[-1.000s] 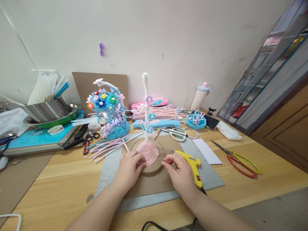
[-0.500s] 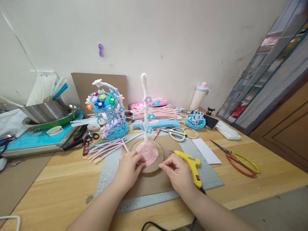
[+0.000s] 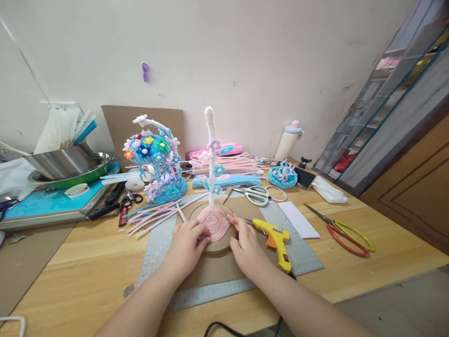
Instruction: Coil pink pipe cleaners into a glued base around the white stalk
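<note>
A flat pink coil of pipe cleaner (image 3: pixel 213 223) lies on a round cardboard base (image 3: pixel 221 244). From its far edge rises a white fuzzy stem (image 3: pixel 211 161) bearing small lilac, pink and blue flowers. My left hand (image 3: pixel 187 241) is closed at the coil's left edge, its fingertips pinching a pink pipe cleaner (image 3: pixel 181 212), whose end sticks up behind the knuckles. At the right edge of the coil, my right hand (image 3: pixel 245 243) reaches in with the index finger stretched out to it and the thumb apart. Just right of that hand lies a yellow glue gun (image 3: pixel 277 236).
Behind stand a blue flowered pipe-cleaner piece (image 3: pixel 164 187) and bundles of pink and blue pipe cleaners (image 3: pixel 228 180). Loose strips (image 3: pixel 154 217) lie left. White-handled scissors (image 3: pixel 257 195), red-and-yellow scissors (image 3: pixel 347 236) and a white card (image 3: pixel 299 220) are right. A cutting mat (image 3: pixel 305 255) lies beneath.
My right hand has moved left and forward to the coil's edge, its pinched fingers now spread. My left hand stays in place. The whole view has shifted slightly.
</note>
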### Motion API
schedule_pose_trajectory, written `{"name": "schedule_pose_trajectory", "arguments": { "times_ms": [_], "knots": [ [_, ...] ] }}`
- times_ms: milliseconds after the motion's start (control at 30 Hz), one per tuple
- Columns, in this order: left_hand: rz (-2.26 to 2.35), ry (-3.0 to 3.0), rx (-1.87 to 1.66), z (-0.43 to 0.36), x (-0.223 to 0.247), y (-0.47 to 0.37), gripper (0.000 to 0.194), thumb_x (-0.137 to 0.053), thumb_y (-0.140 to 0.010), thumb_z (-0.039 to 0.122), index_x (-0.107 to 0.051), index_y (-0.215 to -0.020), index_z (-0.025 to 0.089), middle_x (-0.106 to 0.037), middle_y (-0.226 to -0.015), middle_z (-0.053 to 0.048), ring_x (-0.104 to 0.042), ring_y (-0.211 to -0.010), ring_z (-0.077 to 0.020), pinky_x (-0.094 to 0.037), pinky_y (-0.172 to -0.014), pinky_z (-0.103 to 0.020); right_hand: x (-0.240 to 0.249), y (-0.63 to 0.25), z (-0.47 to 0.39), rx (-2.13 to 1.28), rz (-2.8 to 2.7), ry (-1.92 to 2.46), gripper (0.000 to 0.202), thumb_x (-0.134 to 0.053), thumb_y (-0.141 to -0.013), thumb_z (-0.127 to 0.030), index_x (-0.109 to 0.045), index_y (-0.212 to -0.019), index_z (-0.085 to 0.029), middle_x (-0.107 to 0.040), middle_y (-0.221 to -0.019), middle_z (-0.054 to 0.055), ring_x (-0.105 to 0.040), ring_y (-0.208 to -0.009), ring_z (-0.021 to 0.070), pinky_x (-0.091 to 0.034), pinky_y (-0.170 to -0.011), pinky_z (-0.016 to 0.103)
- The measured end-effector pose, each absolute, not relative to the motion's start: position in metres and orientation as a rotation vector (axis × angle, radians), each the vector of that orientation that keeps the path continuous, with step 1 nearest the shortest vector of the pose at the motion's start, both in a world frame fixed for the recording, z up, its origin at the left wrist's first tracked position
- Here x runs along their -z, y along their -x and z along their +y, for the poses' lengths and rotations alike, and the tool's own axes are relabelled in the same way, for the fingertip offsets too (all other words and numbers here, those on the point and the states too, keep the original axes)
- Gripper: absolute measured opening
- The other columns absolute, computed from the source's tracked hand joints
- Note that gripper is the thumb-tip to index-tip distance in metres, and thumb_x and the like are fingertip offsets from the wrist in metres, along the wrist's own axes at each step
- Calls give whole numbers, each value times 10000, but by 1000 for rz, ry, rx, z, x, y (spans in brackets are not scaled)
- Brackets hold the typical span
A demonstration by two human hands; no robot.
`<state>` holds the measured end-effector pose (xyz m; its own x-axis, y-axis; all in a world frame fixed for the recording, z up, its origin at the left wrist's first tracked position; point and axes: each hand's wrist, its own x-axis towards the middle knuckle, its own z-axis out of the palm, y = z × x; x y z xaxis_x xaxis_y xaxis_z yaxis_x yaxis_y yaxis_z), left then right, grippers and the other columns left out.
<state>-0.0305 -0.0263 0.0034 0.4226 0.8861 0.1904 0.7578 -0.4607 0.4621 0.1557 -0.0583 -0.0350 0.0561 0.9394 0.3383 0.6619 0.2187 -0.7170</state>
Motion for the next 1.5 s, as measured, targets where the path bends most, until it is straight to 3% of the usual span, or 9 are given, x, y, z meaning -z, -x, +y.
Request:
{"name": "schedule_pose_trajectory", "arguments": {
  "times_ms": [167,367,500,733,967,1500],
  "knots": [
    [1421,-2383,-587,-27,-3,30,65,-577,-843,207,-632,-825,237,-623,-914,-9,-548,-939,-216,-339,-826,-368,30,-155,-58,-385,-1790,1587,465,-387,-718,-33,-483,-1165,-121,-581,-1258,153,-470,-1218,264,-332,-1051,508],
    [1431,-2384,-584,-25,-1,30,62,-579,-841,215,-634,-826,241,-621,-910,0,-543,-923,-209,-336,-807,-353,22,-156,-60,-347,-1939,1609,448,-391,-721,-21,-501,-1144,-123,-591,-1286,139,-481,-1248,223,-122,-1136,517],
    [1435,-2386,-593,-24,0,30,57,-584,-838,221,-633,-814,239,-621,-894,0,-544,-904,-208,-331,-802,-353,21,-154,-62,-306,-1971,1640,492,-395,-725,-24,-476,-1201,-120,-559,-1336,134,-463,-1278,213,-48,-1140,521],
    [1417,-2412,-605,-21,2,32,47,-596,-826,218,-639,-818,235,-624,-893,-7,-543,-913,-215,-336,-782,-342,23,-154,-59,-279,-1993,1672,463,-389,-735,-45,-506,-1179,-104,-591,-1302,115,-488,-1257,191,-35,-1163,459],
    [1383,-2441,-619,-19,5,33,48,-594,-831,221,-639,-817,228,-624,-884,-16,-544,-893,-209,-357,-784,-329,23,-151,-62,-211,-2032,1679,558,-414,-750,-67,-433,-1306,-33,-565,-1321,174,-499,-1249,208,-2,-1168,453],
    [1257,-2488,-608,-16,3,39,123,-531,-860,175,-641,-855,230,-643,-924,-17,-559,-927,-189,-385,-811,-303,24,-151,-60,-60,-2097,1683,559,-438,-742,-98,-450,-1292,1,-582,-1291,193,-523,-1215,203,-78,-1177,401]
  ]
}}
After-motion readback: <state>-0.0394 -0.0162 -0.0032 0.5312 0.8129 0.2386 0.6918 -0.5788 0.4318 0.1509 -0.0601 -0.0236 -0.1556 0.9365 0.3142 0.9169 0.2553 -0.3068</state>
